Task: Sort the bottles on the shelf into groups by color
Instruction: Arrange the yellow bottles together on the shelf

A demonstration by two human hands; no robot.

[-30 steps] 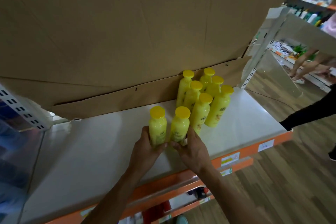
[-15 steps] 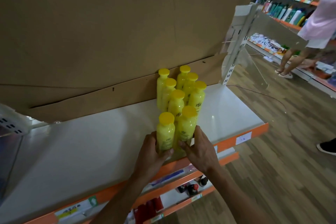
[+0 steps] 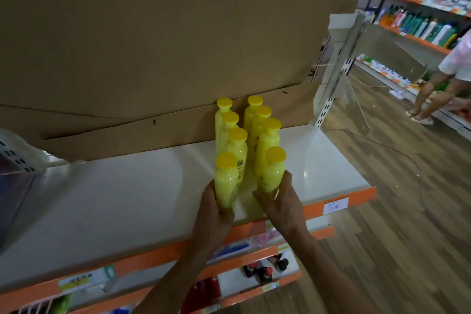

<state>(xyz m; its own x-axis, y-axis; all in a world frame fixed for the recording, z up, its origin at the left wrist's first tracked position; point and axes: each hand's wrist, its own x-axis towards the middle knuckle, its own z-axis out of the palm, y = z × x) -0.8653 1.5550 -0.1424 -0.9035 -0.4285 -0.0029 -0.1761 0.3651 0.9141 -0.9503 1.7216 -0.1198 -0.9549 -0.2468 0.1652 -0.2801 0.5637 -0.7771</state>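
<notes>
The left hand (image 3: pixel 214 214) wraps the lower body of the left front bottle (image 3: pixel 225 183), fingers and thumb curled round it. The right hand (image 3: pixel 283 201) clasps the foot of the right front bottle (image 3: pixel 271 173) the same way. Both yellow bottles stand upright near the front lip of the white shelf (image 3: pixel 127 199), just above its orange edge strip (image 3: pixel 356 197). Holding them low probably lets each be nudged along the board without tipping.

A narrow gap lies between the two grips, so each bottle heads its own file. Beyond the left grip, three more yellow-capped bottles form the left file (image 3: pixel 239 153) running toward the back. Beyond the right grip, the right file (image 3: pixel 267 143) holds three more. The rearmost bottles sit against or just in front of the cardboard backing (image 3: pixel 178 46).

This reads as one colour group being squared into two tidy rows, with the hands as end stops. Every bottle on this board is yellow, so the group looks close to done.

To the right of the right grip is a price label (image 3: pixel 335 205). Farther off stand a clear divider (image 3: pixel 362 89) and another person (image 3: pixel 453 76) in the aisle.
</notes>
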